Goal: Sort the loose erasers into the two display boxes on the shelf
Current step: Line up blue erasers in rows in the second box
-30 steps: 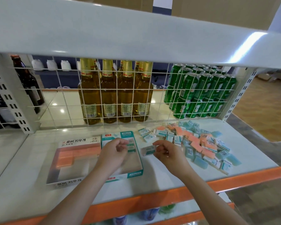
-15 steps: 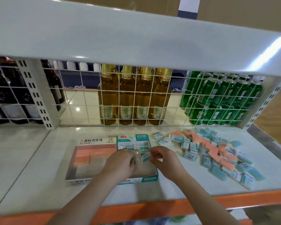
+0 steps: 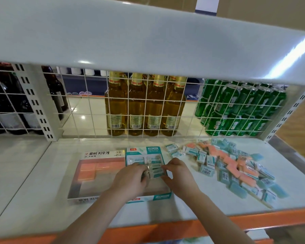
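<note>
Since the earlier frames both hands have moved from the bare shelf beside the pile to over the teal display box (image 3: 144,150), now at centre frame. The left hand (image 3: 130,178) and the right hand (image 3: 179,175) face each other, fingers curled, pinching a short row of teal erasers (image 3: 155,169) from either end inside the box's right column. More teal erasers sit in the box's far end. Touching its left side lies the orange display box (image 3: 97,154), with orange erasers (image 3: 93,169) in its far and left parts. To the right of centre, a pile of loose erasers (image 3: 232,164), teal and orange mixed, sprawls across the white shelf (image 3: 33,191). Behind a wire grid (image 3: 88,106) at the back stand amber bottles (image 3: 144,106) and green cans (image 3: 239,110).
</note>
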The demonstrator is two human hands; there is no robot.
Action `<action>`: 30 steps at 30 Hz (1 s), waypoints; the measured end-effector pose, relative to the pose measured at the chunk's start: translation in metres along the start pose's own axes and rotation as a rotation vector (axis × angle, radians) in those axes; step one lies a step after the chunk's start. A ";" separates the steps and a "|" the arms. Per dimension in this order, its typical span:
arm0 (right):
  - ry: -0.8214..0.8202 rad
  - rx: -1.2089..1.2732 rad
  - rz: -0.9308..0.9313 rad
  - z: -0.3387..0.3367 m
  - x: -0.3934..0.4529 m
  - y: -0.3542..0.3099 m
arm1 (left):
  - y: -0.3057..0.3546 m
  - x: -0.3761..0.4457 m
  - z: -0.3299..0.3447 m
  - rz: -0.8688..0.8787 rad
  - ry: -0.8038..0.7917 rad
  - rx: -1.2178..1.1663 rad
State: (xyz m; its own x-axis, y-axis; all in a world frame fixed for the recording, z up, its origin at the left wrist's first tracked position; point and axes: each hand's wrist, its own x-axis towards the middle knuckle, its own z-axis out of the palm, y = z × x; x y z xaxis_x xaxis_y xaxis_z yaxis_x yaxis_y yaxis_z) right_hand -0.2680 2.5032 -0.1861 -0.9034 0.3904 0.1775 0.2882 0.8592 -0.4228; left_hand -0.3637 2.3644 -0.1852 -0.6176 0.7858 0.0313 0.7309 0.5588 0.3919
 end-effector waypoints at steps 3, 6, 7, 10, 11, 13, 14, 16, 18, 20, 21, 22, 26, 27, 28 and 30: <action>-0.035 -0.063 -0.016 0.000 0.002 -0.001 | 0.000 0.001 0.000 0.005 0.020 0.024; -0.053 -0.116 -0.014 0.002 0.005 -0.004 | -0.001 0.001 0.001 0.028 0.029 0.036; -0.052 -0.118 -0.001 0.003 0.007 -0.004 | -0.002 0.001 0.001 0.037 0.024 0.037; -0.053 -0.122 0.022 0.005 0.009 -0.004 | -0.002 0.001 0.002 0.069 0.016 0.057; -0.057 -0.122 0.022 0.005 0.009 -0.004 | -0.002 0.001 0.002 0.074 0.015 0.066; -0.075 -0.119 0.021 0.003 0.009 -0.005 | -0.002 0.000 0.003 0.078 0.020 0.081; -0.084 -0.119 0.021 0.002 0.009 -0.005 | -0.002 0.000 0.004 0.079 0.023 0.086; -0.088 -0.125 0.028 0.001 0.008 -0.006 | -0.002 0.000 0.004 0.085 0.028 0.091; -0.075 -0.123 0.037 0.003 0.007 -0.007 | -0.003 -0.001 0.003 0.092 0.031 0.091; -0.067 -0.119 0.050 0.004 0.007 -0.008 | -0.004 -0.001 0.002 0.095 0.028 0.091; -0.065 -0.116 0.058 0.005 0.006 -0.008 | -0.004 -0.002 0.001 0.093 0.022 0.095; -0.062 -0.114 0.063 0.005 0.006 -0.008 | -0.003 -0.002 0.001 0.093 0.017 0.101; -0.044 -0.094 0.065 0.004 0.005 -0.007 | -0.002 -0.002 -0.003 0.083 -0.019 0.072; -0.033 -0.084 0.059 0.003 0.003 -0.006 | -0.002 -0.001 -0.005 0.072 -0.031 0.043; -0.017 -0.070 0.053 0.001 0.002 -0.005 | -0.003 0.000 -0.006 0.064 -0.040 0.010; 0.020 -0.034 0.052 -0.003 -0.001 -0.002 | -0.002 0.002 -0.009 0.052 -0.042 -0.033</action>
State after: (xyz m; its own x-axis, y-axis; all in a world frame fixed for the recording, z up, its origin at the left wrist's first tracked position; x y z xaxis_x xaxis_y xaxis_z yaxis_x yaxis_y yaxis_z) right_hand -0.2663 2.5018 -0.1825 -0.8805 0.4411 0.1738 0.3455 0.8479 -0.4021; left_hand -0.3691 2.3625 -0.1778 -0.5657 0.8245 0.0140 0.7512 0.5083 0.4211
